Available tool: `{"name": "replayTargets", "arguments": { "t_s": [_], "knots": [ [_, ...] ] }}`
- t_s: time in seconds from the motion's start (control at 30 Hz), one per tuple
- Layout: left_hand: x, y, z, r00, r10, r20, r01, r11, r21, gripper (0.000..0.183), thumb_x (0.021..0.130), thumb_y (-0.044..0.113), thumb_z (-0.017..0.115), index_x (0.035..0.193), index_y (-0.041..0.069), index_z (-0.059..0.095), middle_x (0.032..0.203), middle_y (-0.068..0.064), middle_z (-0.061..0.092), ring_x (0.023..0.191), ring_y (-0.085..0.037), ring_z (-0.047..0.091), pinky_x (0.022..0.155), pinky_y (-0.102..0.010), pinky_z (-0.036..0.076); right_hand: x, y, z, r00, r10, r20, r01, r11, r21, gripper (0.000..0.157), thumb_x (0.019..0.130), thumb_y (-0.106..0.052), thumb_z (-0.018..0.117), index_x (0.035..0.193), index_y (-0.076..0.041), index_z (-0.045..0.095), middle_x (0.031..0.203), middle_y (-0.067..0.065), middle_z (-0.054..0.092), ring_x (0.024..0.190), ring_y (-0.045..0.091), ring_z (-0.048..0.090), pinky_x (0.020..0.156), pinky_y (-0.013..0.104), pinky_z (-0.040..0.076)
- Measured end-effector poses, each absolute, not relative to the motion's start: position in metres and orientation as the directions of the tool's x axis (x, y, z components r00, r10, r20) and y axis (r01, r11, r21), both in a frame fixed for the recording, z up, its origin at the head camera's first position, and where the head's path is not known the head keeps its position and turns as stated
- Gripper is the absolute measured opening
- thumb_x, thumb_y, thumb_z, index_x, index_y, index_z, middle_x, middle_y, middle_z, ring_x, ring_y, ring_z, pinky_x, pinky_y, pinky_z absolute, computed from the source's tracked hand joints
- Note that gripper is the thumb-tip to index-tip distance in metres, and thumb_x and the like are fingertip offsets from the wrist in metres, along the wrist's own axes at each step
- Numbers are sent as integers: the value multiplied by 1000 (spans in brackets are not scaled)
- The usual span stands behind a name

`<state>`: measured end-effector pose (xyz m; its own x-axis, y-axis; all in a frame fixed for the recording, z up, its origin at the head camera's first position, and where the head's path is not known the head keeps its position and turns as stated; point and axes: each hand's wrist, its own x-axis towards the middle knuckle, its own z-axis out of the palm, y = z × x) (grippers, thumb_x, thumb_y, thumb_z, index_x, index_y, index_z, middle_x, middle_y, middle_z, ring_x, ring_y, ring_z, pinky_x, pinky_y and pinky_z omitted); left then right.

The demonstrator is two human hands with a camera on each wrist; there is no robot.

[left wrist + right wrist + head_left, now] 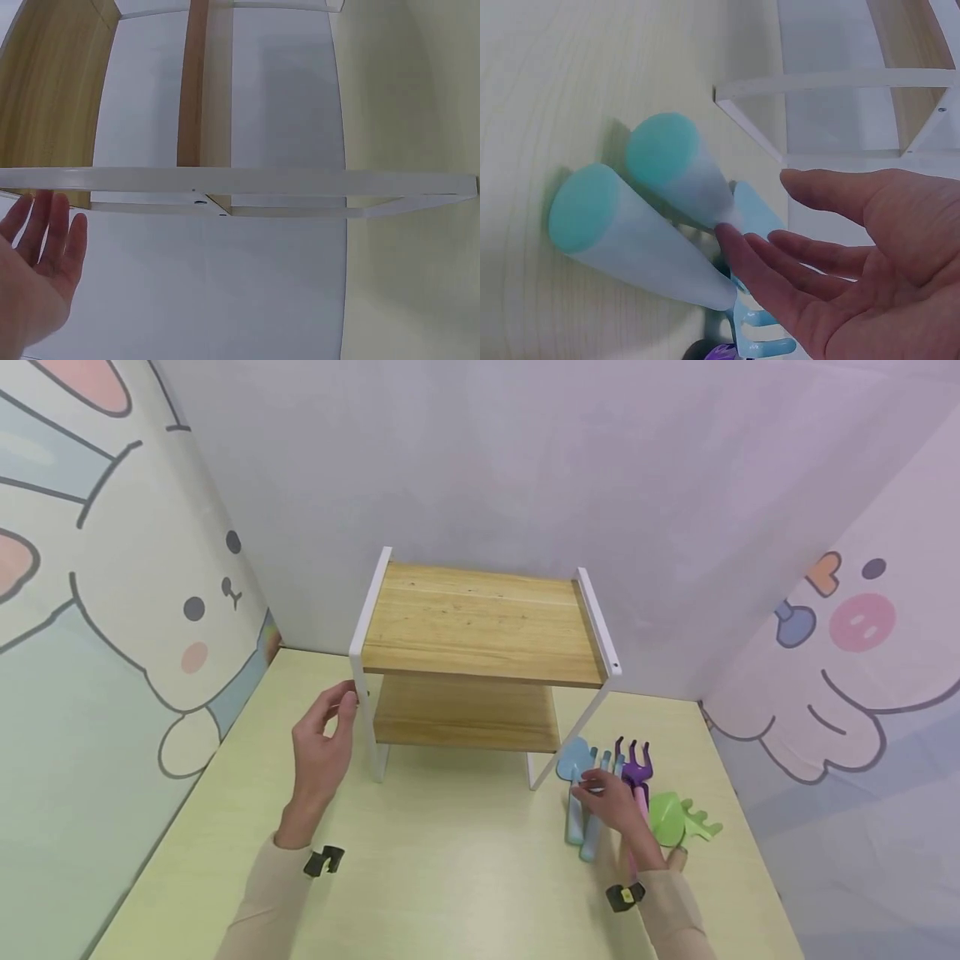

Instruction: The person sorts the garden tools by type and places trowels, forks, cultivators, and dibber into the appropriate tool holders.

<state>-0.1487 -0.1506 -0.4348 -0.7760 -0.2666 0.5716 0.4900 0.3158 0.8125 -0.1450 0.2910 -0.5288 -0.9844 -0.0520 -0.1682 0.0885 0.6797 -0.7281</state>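
Right Hand at the Blue Trowel, Fingers Spread

My right hand (613, 804) is over the blue trowel (575, 818), thumb and fingers apart and clamped on nothing. One fingertip comes right up to the front end of its handle; whether it touches I cannot tell. The trowel lies on the desk (450, 885), just beside the right front of the wooden shelf unit (483, 622), its blade away from me and its handle toward me.

The blue fork (591, 837) lies close along its right side, so I judge the pinch needs care: thumb on the trowel's left, fingertips slipped into the narrow gap between the handles, so that only one tool comes up. I would take the handle near the blade, where it looks slimmer, and lift straight up before swinging it anywhere; the white frame is near enough to knock. The purple fork (636, 770) and the green trowel (667, 818) lie farther right, out of the way.

My left hand (322, 752) is at the unit's left post (365, 718), its fingers loosely bent and gripping nothing; contact is unclear. A light steadying touch there would seem enough.
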Motion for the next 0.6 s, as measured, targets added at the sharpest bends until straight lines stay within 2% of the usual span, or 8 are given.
{"name": "replayTargets", "arguments": {
  "t_s": [0.1,0.33,0.6],
  "knots": [
    [-147,-148,-433,-783,-271,560,487,293,823,23,102,1,61,123,-6,68,115,-22,72,105,-2,64,91,-16,49,-145,289,-530,-979,-76,-189,89,676,-732,42,94,-8,74,124,16,58,113,31,69,106,44,68,81,43,61],
    [-148,-142,-427,-791,-261,554,500,245,830,20,103,1,61,120,-4,69,103,-21,73,97,-6,67,89,-18,51,-144,287,-533,-962,-32,-272,170,711,-683,42,93,-12,77,124,11,60,108,21,72,91,30,72,80,42,60],
    [-149,-135,-428,-778,-264,570,527,218,821,17,99,-6,63,115,-7,70,97,-23,73,86,-7,68,83,-16,52,-142,279,-535,-963,1,-268,172,768,-616,44,90,-22,80,113,11,64,102,25,72,89,33,72,79,45,60]
  ]
}}
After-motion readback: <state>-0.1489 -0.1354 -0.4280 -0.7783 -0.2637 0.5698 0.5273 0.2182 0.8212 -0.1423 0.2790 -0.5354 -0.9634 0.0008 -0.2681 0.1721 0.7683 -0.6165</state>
